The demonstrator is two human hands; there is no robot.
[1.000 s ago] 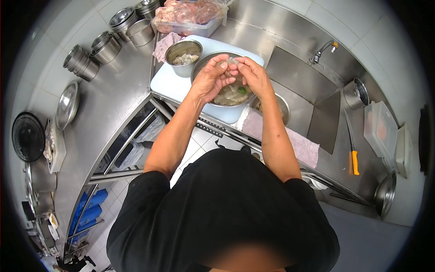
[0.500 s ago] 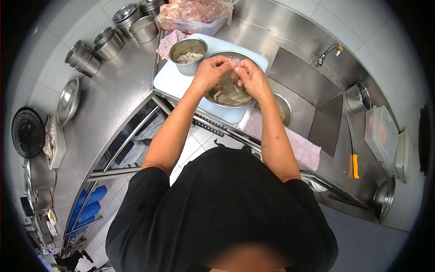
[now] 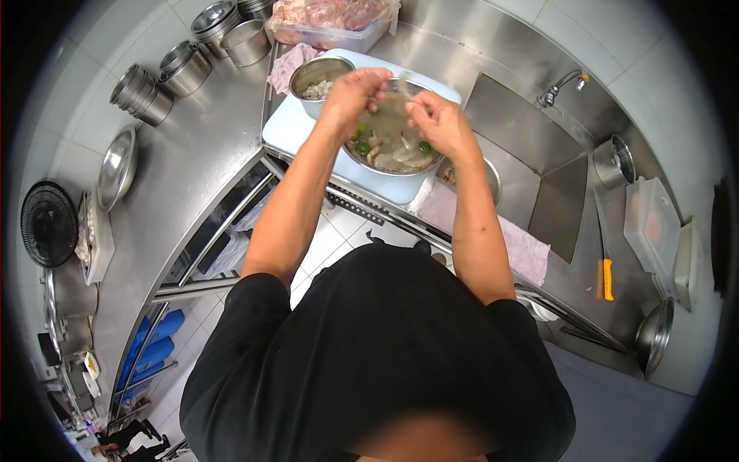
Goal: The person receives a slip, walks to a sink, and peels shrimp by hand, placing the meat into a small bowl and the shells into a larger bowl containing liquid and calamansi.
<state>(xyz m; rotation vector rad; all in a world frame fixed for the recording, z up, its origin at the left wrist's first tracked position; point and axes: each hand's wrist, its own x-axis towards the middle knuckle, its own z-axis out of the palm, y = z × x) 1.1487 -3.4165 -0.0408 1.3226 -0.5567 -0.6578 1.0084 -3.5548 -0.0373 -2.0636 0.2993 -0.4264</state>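
Observation:
A wide steel bowl [image 3: 395, 172] holds greyish raw shrimp [image 3: 404, 156] in cloudy water, with a few round green pieces [image 3: 426, 146] among them. Over its left rim, my left hand [image 3: 356, 94] has its fingers curled in a pinch. My right hand [image 3: 439, 122] is above the bowl's right side, thumb and forefinger pressed together. A pale blurred shape shows between the hands; what either one grips is too small and smeared to name. Left of the bowl, partly behind my left hand, a steel pot [image 3: 304, 71] contains pale shrimp pieces [image 3: 316, 90].
Both vessels stand on a light blue cutting board [image 3: 281, 131]. At right are the sink [image 3: 500, 115], its faucet [image 3: 548, 98], a pink towel [image 3: 526, 250] and a yellow-handled knife [image 3: 608, 279]. A tub of raw meat [image 3: 331, 23] sits at the back; stacked steel pots [image 3: 185, 71] line the left wall.
My hands have moved apart from where their fingertips met over the bowl, the left up and leftward, the right slightly rightward. More of the bowl's contents shows, and the view has shifted slightly.

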